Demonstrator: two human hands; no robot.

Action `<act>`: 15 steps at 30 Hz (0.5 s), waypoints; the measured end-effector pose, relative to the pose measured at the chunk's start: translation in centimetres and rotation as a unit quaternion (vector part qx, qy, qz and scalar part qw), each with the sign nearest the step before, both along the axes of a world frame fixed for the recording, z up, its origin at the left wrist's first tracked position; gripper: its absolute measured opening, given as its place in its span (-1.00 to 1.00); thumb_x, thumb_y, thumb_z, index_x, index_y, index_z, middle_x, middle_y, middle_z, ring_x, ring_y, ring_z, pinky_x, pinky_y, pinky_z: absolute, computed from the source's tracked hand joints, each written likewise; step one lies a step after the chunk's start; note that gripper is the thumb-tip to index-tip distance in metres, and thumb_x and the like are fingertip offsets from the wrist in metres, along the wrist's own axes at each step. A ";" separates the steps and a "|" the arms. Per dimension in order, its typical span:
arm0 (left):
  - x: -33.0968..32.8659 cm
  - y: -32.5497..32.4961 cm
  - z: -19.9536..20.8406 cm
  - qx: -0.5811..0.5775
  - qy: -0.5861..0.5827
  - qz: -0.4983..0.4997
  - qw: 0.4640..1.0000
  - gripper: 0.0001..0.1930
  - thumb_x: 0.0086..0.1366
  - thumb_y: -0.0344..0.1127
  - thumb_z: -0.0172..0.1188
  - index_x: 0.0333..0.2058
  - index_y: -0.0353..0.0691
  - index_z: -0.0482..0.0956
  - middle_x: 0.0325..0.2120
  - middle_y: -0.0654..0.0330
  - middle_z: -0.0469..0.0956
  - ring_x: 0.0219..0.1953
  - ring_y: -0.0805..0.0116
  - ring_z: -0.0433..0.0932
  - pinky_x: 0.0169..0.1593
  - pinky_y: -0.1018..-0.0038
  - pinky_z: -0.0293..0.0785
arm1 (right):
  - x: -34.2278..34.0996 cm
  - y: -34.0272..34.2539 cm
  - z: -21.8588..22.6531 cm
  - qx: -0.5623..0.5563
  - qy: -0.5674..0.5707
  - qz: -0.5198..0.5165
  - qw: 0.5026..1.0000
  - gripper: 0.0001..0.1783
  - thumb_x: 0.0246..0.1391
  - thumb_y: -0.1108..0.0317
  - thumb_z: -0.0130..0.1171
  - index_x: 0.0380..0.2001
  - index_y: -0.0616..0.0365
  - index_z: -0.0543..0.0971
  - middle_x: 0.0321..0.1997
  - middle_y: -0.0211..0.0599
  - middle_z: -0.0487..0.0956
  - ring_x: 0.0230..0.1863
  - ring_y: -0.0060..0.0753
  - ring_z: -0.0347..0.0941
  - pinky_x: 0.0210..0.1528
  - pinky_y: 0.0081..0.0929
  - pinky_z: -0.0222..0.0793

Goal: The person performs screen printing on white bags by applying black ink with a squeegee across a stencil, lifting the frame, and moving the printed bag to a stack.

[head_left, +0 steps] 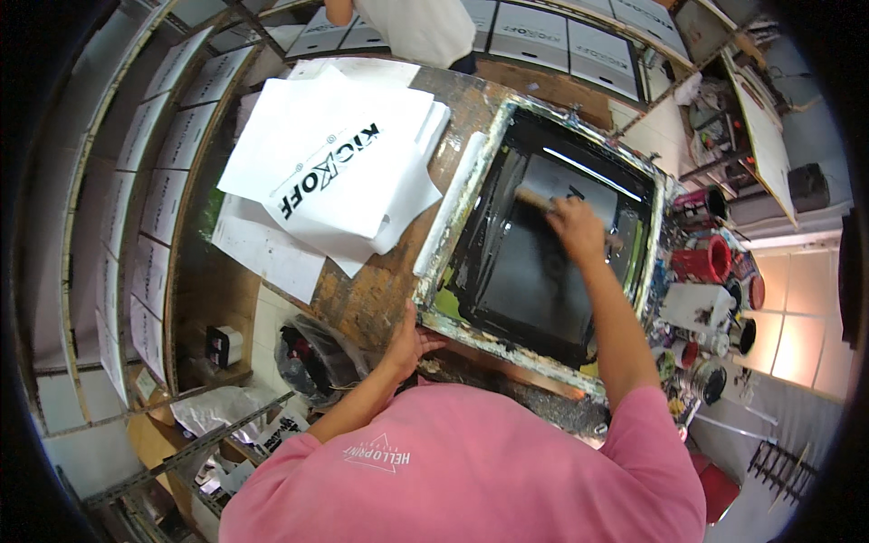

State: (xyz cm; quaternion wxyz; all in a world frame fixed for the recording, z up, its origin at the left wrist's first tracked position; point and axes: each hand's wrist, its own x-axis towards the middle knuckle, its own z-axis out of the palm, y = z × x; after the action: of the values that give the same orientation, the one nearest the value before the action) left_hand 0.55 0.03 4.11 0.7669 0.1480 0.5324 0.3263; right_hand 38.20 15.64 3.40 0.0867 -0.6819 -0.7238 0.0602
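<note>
Right of centre, the right hand (577, 224) grips the squeegee (534, 199) mid-length, an end showing either side; the left hand (412, 344) pinches the lower-left corner of the frame (504, 346).

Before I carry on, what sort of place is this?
Most likely a screen-printing workshop. A paint-crusted rectangular frame with a dark, inky screen lies on the brown wooden table, beside a stack of white sheets printed in black; stained round cans crowd nearby.

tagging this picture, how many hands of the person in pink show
2: left hand at the frame's near left corner; right hand above the screen, holding a wooden bar. Neither is missing.
</note>
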 end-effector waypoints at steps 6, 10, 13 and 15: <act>-0.5 0.2 -1.3 -0.005 -0.024 -0.018 1.000 -0.01 0.36 0.56 -0.10 0.38 -0.26 0.21 0.11 -0.09 0.51 0.09 0.04 0.60 0.15 0.10 0.57 | -9.6 -18.1 3.5 -0.026 0.031 0.027 0.999 -0.47 -0.01 0.16 0.43 0.06 -0.03 0.58 -0.13 -0.26 0.57 -0.10 -0.07 0.50 -0.14 -0.13 0.53; -0.2 1.0 -3.3 -0.036 -0.035 -0.046 0.998 0.16 0.27 0.66 -0.12 0.46 -0.29 0.02 0.29 -0.18 0.31 0.28 -0.08 0.43 0.34 0.04 0.39 | -10.9 -21.0 2.2 -0.020 0.052 0.022 0.998 -0.51 0.05 0.14 0.39 0.05 -0.03 0.58 -0.15 -0.29 0.56 -0.11 -0.10 0.49 -0.16 -0.15 0.52; 0.0 1.2 -4.7 -0.044 -0.047 -0.062 0.996 0.22 0.22 0.71 -0.17 0.50 -0.25 -0.07 0.39 -0.20 0.17 0.41 -0.13 0.25 0.44 0.01 0.21 | -11.2 -21.0 1.8 -0.017 0.076 0.005 0.997 -0.49 0.05 0.10 0.38 0.07 -0.03 0.56 -0.17 -0.29 0.55 -0.10 -0.15 0.50 -0.13 -0.16 0.52; -0.5 1.4 -5.4 -0.054 -0.061 -0.088 0.993 0.21 0.22 0.72 -0.18 0.52 -0.17 -0.12 0.44 -0.13 0.11 0.45 -0.12 0.20 0.46 0.01 0.17 | -11.8 -22.2 0.4 -0.021 0.079 0.020 0.996 -0.47 0.04 0.09 0.39 0.08 -0.05 0.56 -0.14 -0.26 0.55 -0.08 -0.11 0.49 -0.11 -0.14 0.52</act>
State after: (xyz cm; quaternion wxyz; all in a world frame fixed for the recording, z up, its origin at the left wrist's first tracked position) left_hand 0.09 1.45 -1.33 0.8308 0.1325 0.4860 0.2366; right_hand 26.40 -6.59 3.82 0.1278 -0.6617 -0.7270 0.1313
